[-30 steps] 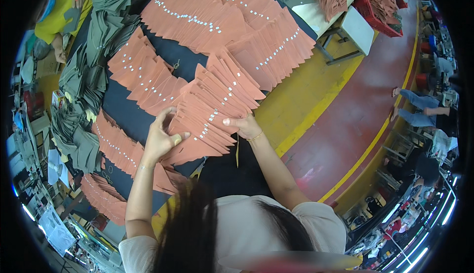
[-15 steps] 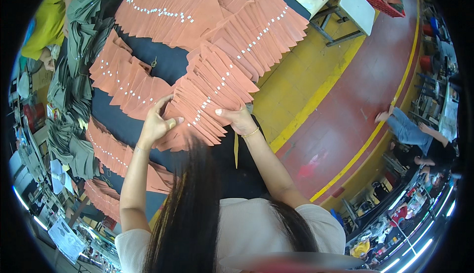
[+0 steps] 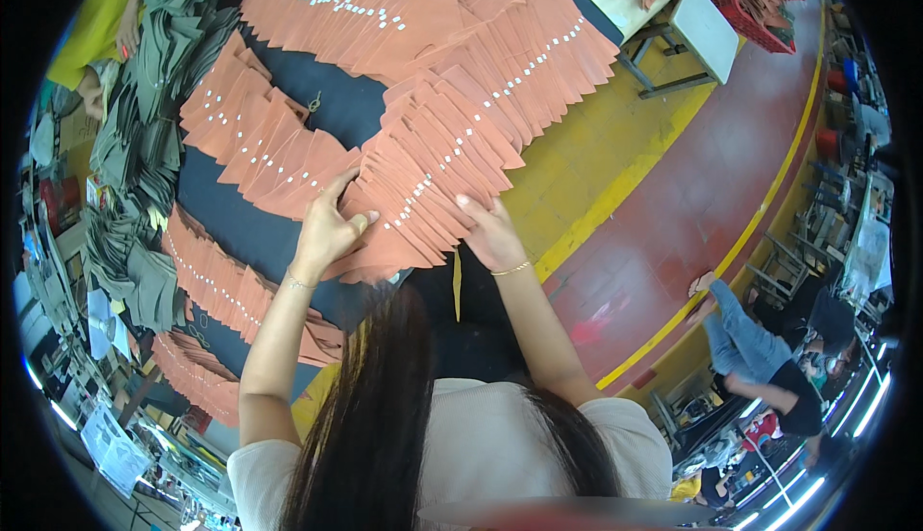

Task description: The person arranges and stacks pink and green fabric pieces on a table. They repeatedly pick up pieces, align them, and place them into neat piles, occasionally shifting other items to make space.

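Two snug grips [image 3: 332,230] [image 3: 494,237] on orange pieces [image 3: 435,206]

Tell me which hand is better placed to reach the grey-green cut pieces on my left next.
Probably your left hand: it holds the left edge of the fanned coral cut pieces, nearer the grey-green cut pieces. Your right hand is at their right edge, farther off.

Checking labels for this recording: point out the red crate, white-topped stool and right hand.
Red crate [image 3: 738,18], head view: its side wall.
White-topped stool [image 3: 701,33], head view: its seat.
Right hand [image 3: 495,236], head view: its back.
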A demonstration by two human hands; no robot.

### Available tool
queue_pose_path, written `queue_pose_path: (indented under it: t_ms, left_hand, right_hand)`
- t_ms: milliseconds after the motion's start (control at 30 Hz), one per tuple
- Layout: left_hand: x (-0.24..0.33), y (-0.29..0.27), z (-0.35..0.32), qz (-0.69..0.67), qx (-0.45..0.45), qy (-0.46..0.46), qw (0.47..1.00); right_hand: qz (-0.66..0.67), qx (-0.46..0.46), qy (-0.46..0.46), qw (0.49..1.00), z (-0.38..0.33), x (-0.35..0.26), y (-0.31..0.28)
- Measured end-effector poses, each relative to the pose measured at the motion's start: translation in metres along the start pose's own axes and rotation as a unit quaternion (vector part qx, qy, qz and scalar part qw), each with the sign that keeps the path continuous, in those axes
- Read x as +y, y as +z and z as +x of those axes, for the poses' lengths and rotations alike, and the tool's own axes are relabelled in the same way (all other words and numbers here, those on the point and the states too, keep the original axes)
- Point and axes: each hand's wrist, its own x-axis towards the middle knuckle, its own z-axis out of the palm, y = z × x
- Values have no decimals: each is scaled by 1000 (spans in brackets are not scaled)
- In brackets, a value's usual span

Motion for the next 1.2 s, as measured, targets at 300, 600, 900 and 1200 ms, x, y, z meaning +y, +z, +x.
queue_pose_path:
  t_ms: [300, 600, 900, 1200]
  left_hand:
    - [-2, 15, -16, 178, 81, 40, 980]
    - [-42, 43, -38, 269, 171, 272, 908]
    - [-90, 63, -28, 226, 252, 238, 910]
    - [-91, 87, -28, 230, 303, 175, 908]
  right_hand:
    - [-373, 165, -108, 907, -53, -59, -30]
    - [-688, 62, -265, 672, -48, -47, 5]
    - [-814, -49, -318, 483, 12, 1, 38]
    - [-848, -106, -362, 373, 38, 15, 32]
